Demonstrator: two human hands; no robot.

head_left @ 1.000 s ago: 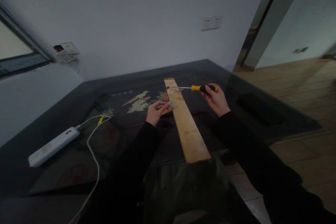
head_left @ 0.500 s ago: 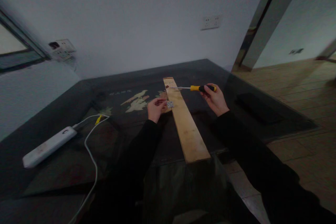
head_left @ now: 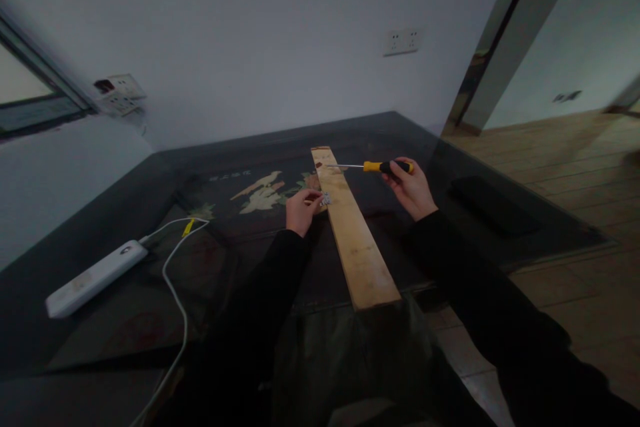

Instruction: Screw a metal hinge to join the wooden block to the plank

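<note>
A long wooden board [head_left: 357, 240] lies lengthwise on the dark table, its near end at the front edge. My right hand [head_left: 411, 188] is closed around the yellow and black handle of a screwdriver [head_left: 373, 166]. The shaft points left, its tip over the board's far part near a dark reddish spot [head_left: 319, 165]. At the board's left edge is a small silvery, speckled patch [head_left: 326, 198], too small to identify. My left hand [head_left: 301, 209] has its fingertips pinched together at this patch; what they hold, if anything, cannot be made out.
A white power strip [head_left: 95, 278] with a white cable [head_left: 173, 293] and yellow tag [head_left: 189, 227] lies on the left. A dark flat object [head_left: 493, 203] rests on the right of the table [head_left: 240, 260]. Wall sockets [head_left: 403, 41] are behind.
My left hand has shifted slightly right, its fingertips now over part of the silvery patch. My right hand and the screwdriver have hardly moved.
</note>
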